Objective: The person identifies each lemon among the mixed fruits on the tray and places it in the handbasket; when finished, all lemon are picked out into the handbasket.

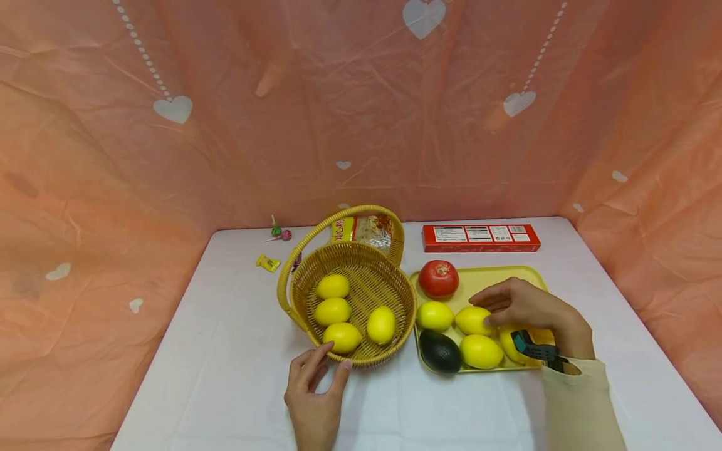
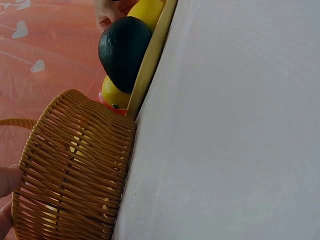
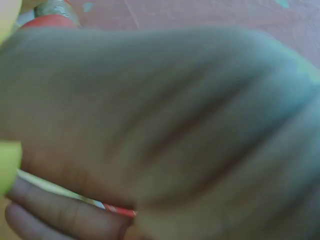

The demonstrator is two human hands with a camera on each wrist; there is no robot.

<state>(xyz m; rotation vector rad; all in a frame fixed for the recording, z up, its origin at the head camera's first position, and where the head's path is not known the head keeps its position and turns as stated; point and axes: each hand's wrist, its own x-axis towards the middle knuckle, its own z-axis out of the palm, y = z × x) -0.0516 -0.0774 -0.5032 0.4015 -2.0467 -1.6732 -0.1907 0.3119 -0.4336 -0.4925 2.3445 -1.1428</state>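
Note:
My left hand (image 1: 316, 388) is at the near rim of a round wicker basket (image 1: 395, 269), its fingertips (image 2: 7, 180) resting on the rim. Inside the basket lie several lemons (image 1: 381, 324). Over a yellow tray (image 1: 507, 274), my right hand (image 1: 521, 307) hovers palm down, with thumb and fingers apart around a lemon (image 1: 472, 321). Several other lemons (image 1: 481, 351) lie about it in the tray, one partly hidden under the right wrist. A dark avocado (image 1: 440, 352) is at the tray's near left corner, and a red pomegranate (image 1: 439, 279) at its far left.
Behind the tray lies a long red box (image 1: 481, 238). A food packet (image 1: 372, 232) stands behind the basket, seen through its tall handle (image 1: 316, 232). Two lollipops (image 1: 286, 235) and a yellow wrapped candy (image 1: 267, 263) are at the back left. Pink curtain (image 1: 361, 125) surrounds the white table.

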